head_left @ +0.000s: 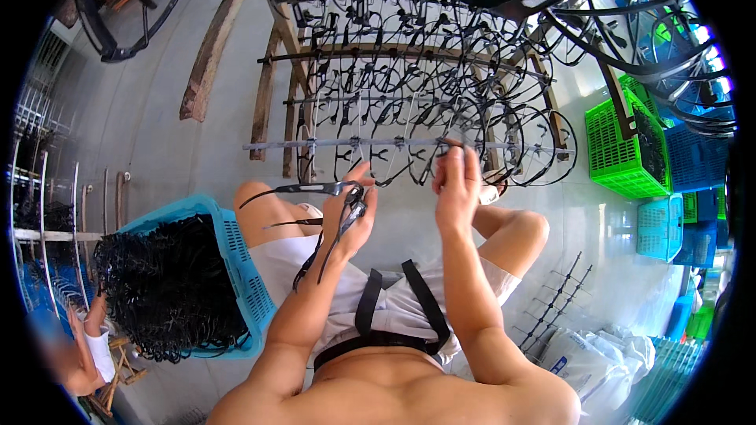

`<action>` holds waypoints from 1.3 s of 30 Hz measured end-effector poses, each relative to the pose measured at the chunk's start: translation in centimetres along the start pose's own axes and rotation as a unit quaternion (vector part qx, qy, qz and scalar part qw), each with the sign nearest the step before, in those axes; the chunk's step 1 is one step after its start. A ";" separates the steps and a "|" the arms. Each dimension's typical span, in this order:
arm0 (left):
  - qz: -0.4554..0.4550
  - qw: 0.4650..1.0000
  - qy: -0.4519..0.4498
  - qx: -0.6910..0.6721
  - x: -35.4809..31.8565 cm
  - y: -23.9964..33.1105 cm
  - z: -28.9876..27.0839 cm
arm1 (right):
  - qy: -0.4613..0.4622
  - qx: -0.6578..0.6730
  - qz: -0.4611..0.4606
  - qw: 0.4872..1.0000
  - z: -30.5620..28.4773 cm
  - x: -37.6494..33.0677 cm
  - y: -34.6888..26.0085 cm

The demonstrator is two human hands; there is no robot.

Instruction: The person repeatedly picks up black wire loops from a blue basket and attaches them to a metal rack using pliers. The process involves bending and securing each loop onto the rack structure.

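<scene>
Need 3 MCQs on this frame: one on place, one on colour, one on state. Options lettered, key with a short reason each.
1. Where is the blue basket of black frame parts?
A. At the person's left
B. At the person's right
C. On the rack

2. What colour is the basket right of the rack?
A. Red
B. Bright green
C. White

3. What is the left hand doing?
A. Resting empty
B. Gripping several black eyeglass frame parts
C. Holding a bag

Key: 1 A, it sits by the left thigh. 2 B, its mesh is vivid green. 3 B, thin black pieces stick out of the fist while the right hand reaches to the rack bar.
</scene>
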State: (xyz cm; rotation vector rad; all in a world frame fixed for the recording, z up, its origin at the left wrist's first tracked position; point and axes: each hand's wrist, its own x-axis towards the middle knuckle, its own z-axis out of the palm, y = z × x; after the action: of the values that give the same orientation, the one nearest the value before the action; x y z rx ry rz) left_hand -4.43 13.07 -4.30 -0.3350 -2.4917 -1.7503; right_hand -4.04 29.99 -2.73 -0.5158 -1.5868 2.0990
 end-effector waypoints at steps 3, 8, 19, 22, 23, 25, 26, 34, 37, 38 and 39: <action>0.009 0.996 -0.006 0.085 0.5 -2.3 0.5 | -0.022 0.090 0.089 0.992 1.6 0.0 -1.9; -0.013 0.999 0.029 0.019 0.6 -0.5 1.4 | 0.013 0.022 0.047 0.999 2.0 0.8 -2.0; -0.024 0.999 0.033 0.004 1.1 -1.0 1.3 | -0.057 0.091 0.125 0.986 2.4 4.1 4.8; -0.014 0.999 0.038 0.036 1.1 -0.8 1.3 | -0.072 0.126 0.117 0.982 2.3 4.0 5.0; -0.013 0.998 0.040 0.041 1.1 -0.7 1.3 | -0.073 0.137 0.115 0.981 2.3 3.9 5.2; -0.011 0.998 0.046 0.050 1.2 -0.4 1.3 | -0.077 0.149 0.108 0.980 2.3 3.9 5.3; -0.009 0.998 0.050 0.043 1.3 -0.4 1.4 | -0.080 0.150 0.101 0.980 2.1 3.9 5.3; -0.062 0.994 0.053 -0.072 2.1 -1.3 2.2 | -0.083 0.091 0.031 0.992 -0.5 -1.0 6.0; -0.061 0.995 0.040 -0.063 2.4 -1.1 2.3 | -0.057 0.104 0.023 0.993 -0.5 -1.7 6.6; -0.073 0.994 0.040 -0.073 2.1 -1.2 2.4 | -0.037 0.139 0.016 0.989 -0.4 -1.7 7.0; -0.081 0.992 0.043 -0.083 2.1 -1.3 2.3 | -0.027 0.156 0.027 0.987 -0.2 -1.6 7.0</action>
State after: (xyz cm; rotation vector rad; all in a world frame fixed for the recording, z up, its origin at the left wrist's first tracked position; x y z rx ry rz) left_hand -6.62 15.03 -5.89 -0.0653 -2.3808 -1.9922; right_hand -3.53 27.59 -9.47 -0.3984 -1.2474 2.3621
